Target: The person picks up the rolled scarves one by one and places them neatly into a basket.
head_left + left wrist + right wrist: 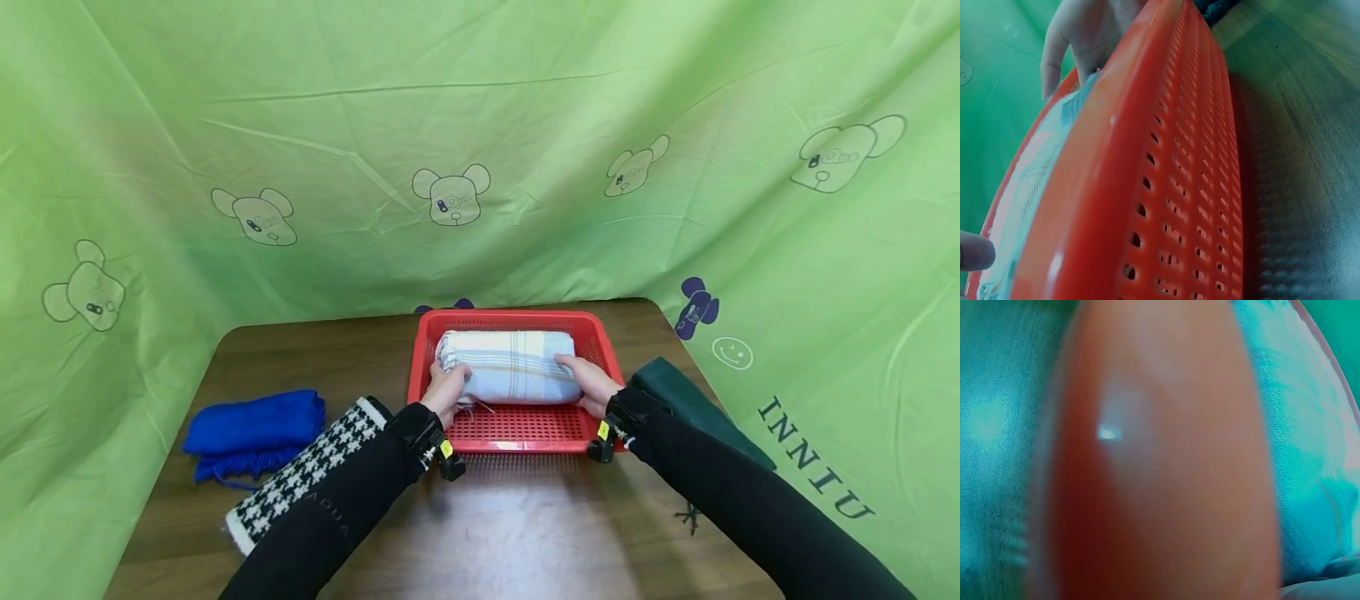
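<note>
A folded plaid scarf, white and light blue with fringe at its left end, lies inside a red plastic basket. My left hand grips its left end, thumb on top. At the opposite end my right hand holds it the same way; the fingers underneath are hidden. In the left wrist view the basket's perforated wall covers much of the scarf, and my left thumb shows at the edge. The basket rim fills most of the right wrist view, blurred, with the scarf behind it.
On the wooden table, a folded blue cloth lies at the left. A black-and-white houndstooth cloth sits beside it, partly under my left sleeve. A dark green folded cloth lies right of the basket. Green curtain hangs behind.
</note>
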{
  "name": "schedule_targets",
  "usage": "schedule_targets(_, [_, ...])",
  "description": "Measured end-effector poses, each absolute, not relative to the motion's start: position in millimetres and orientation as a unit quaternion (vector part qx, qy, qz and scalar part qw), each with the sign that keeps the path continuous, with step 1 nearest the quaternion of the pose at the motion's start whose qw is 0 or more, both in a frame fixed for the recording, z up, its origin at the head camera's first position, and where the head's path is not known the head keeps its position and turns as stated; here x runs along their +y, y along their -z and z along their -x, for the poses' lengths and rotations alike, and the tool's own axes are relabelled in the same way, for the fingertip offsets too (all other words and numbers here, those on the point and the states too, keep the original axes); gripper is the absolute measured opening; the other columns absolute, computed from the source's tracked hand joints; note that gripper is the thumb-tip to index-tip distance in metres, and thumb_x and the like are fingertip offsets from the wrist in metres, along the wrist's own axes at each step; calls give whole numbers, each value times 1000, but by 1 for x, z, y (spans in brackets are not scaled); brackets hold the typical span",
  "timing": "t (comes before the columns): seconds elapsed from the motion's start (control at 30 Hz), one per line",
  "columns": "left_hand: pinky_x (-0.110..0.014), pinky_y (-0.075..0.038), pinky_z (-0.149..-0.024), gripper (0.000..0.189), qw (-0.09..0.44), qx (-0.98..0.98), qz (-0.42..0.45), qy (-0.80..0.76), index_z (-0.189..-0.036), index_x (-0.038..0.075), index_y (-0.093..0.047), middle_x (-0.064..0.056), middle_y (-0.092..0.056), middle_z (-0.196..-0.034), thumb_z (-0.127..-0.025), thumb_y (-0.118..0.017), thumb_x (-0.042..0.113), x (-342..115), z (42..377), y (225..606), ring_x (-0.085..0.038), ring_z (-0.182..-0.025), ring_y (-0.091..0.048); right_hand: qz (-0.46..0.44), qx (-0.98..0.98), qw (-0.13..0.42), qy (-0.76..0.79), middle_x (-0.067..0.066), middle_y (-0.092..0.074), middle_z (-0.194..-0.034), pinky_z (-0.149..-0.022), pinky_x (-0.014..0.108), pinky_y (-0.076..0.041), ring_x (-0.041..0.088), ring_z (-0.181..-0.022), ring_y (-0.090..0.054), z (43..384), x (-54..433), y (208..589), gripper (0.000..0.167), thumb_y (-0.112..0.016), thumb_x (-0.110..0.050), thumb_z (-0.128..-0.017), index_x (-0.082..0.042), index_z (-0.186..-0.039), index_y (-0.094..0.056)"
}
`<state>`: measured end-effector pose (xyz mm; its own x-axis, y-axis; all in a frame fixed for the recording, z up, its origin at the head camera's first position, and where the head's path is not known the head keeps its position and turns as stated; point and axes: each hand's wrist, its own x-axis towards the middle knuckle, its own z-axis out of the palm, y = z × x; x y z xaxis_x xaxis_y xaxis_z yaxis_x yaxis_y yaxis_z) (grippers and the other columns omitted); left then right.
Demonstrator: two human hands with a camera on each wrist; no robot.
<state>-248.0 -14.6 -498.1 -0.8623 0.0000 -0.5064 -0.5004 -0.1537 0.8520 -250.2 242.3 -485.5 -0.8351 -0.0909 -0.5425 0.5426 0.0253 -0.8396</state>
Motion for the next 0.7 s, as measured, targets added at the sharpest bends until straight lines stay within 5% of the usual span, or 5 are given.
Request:
schedule_targets(0.3, [-43,-45,-113,94,164,668,186,-701,-171,10,-4,-28,-25,-169,-95,-59,16,-16,246,494,-38,-141,-47,-167,696,239,657,26,-17,-169,-124,70,-25,40,-152,-25,245,244,476,80,-45,-42,-113,1,-168,-5])
schedule_targets(0.57, [-39,-45,-107,96,158,692,161,-686,-171,8,-2,-30,-38,-161,-95,-59,16,-19,229,474,-40,-100,-71,-147,708,257,641,26,-15,-170,-123,74,-22,42,-157,-18,242,247,465,88,-47,-52,-111,-3,-170,-4])
schedule_targets(0.7, [-41,-47,-107,93,169,674,150,-703,-172,11,0,-27,-31,-165,-98,-58,15,-21,226,465,-35,-118,-64,-128,719,254,634,27,-20,-167,-121,76,-24,43,-156,-20,238,248,455,94,-48,-58,-109,0,-169,-4])
